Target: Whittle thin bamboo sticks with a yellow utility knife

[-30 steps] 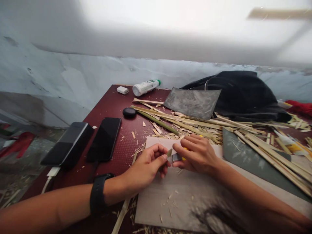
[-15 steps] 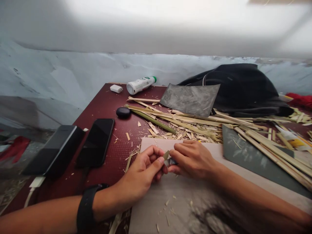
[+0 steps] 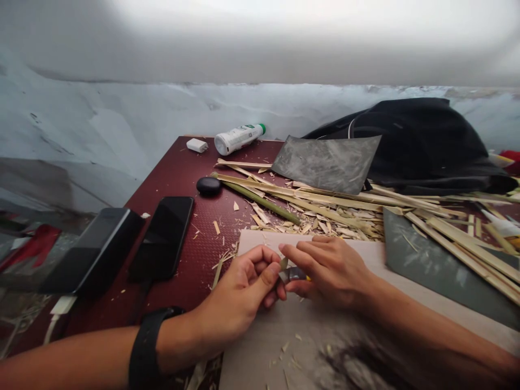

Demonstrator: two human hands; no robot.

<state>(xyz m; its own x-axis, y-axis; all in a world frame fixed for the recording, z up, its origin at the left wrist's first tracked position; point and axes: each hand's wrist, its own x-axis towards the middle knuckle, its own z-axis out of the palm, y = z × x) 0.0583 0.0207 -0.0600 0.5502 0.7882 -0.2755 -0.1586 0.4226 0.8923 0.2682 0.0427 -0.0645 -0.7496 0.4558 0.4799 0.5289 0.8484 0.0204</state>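
Above board (image 3: 252, 349), near far edge: left hand (image 3: 246, 290) grips sliver (image 3: 284, 264), right hand (image 3: 333, 272) likely knife (image 3: 296, 273).

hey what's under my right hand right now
The board shows around the right hand, and the gray end of the knife juts from its grip. The knife's handle is mostly covered, and so is the board directly below.

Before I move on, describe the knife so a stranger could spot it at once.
On the red table lies a pale board. Above it, the right hand holds the knife, pointed toward the left hand. Grey metal and a yellow speck set the knife apart from the green sliver beside it.
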